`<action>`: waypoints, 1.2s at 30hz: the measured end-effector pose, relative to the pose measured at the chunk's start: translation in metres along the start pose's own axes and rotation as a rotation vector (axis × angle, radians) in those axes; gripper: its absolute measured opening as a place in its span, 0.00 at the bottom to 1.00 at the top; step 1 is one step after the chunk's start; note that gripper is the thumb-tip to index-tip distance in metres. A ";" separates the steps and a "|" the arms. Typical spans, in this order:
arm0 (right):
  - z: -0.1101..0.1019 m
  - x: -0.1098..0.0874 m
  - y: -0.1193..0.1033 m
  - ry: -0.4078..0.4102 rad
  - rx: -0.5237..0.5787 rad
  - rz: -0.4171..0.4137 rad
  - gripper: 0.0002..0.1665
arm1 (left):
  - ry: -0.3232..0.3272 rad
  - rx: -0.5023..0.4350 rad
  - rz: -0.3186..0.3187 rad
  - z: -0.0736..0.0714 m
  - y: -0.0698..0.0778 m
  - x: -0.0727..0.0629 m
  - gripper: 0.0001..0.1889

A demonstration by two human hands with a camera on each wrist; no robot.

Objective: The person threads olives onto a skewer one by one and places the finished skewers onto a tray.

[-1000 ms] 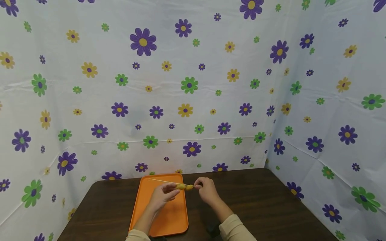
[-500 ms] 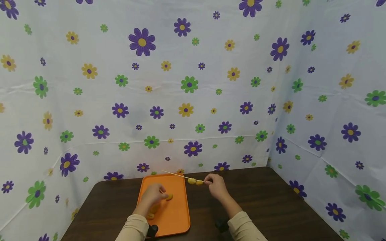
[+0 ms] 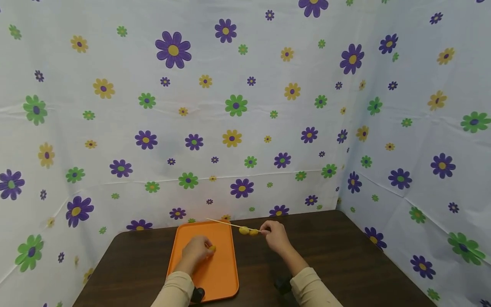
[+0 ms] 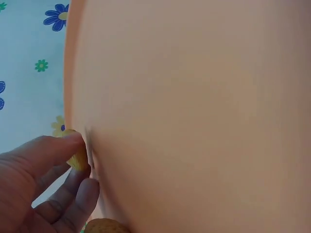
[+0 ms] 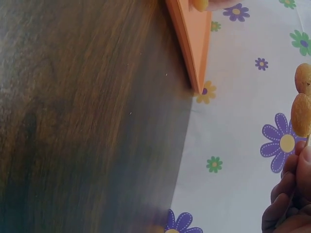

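My right hand (image 3: pixel 276 236) pinches one end of a thin wooden skewer (image 3: pixel 224 222), held over the table to the right of the tray. Two yellow oval pieces, like small potatoes (image 3: pixel 244 230), are threaded near the fingers; the pale tip points left. The right wrist view shows the same two pieces (image 5: pixel 302 114) just above the fingertips. Over the orange tray (image 3: pixel 220 279), my left hand (image 3: pixel 196 251) pinches another small yellow oval piece (image 4: pixel 77 158) between thumb and fingers. A brownish lump (image 4: pixel 107 226) lies at the bottom of the left wrist view.
The tray sits on a dark wooden table (image 3: pixel 326 256), left of the middle. Its raised rim (image 3: pixel 236 273) runs all round. A white cloth with flowers (image 3: pixel 268 123) hangs behind the table and along its sides.
My left hand has left the skewer, gone down to the tray and taken up a yellow piece. My right hand has shifted slightly right with the skewer. The forearm now covers pieces seen on the tray.
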State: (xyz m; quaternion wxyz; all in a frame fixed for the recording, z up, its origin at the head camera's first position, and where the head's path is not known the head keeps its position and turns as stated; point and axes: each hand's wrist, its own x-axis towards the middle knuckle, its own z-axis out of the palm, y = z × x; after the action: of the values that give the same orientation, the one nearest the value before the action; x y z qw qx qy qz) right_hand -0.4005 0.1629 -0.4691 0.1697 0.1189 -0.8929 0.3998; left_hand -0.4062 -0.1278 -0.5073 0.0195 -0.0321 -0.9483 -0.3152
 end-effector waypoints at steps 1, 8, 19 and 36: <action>0.000 0.000 0.000 -0.001 -0.002 -0.001 0.10 | 0.007 -0.014 0.007 -0.001 0.000 -0.001 0.08; -0.001 -0.001 0.004 -0.005 -0.011 -0.002 0.10 | 0.060 -0.155 0.051 -0.017 0.000 -0.006 0.07; -0.005 0.000 0.010 -0.044 -0.019 0.024 0.09 | 0.074 -0.455 0.095 -0.049 -0.004 -0.010 0.10; 0.000 0.000 0.012 -0.090 -0.032 -0.043 0.11 | 0.013 -0.561 0.076 -0.052 -0.013 -0.013 0.12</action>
State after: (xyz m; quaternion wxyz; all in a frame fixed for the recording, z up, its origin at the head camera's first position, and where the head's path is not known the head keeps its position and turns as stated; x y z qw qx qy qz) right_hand -0.4045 0.1710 -0.4773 0.1400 0.1532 -0.9030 0.3761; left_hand -0.3937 -0.1696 -0.4738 0.0276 -0.0698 -0.8220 -0.5645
